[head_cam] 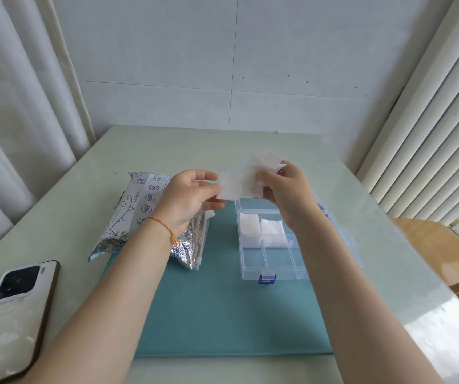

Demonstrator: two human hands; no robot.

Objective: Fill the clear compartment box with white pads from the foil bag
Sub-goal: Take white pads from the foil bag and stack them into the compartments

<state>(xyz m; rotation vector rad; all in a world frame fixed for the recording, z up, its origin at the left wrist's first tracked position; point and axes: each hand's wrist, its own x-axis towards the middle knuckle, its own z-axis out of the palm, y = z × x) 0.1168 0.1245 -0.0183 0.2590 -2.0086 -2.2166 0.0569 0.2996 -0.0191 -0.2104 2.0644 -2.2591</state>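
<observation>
The left hand (192,194) and right hand (287,189) are pinching a fanned bunch of white pads (246,180) between curled fingers, holding it in the air. Just below the right hand, the clear compartment box (269,263) is lying open with pads in 2 far-left compartments. Under the left wrist, the foil bag (139,214) is resting partly on a teal mat (222,309).

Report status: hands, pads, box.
Left hand and right hand both pinch white pads above the box. Two far compartments hold pads, near ones bare. Right forearm crosses the box.
</observation>
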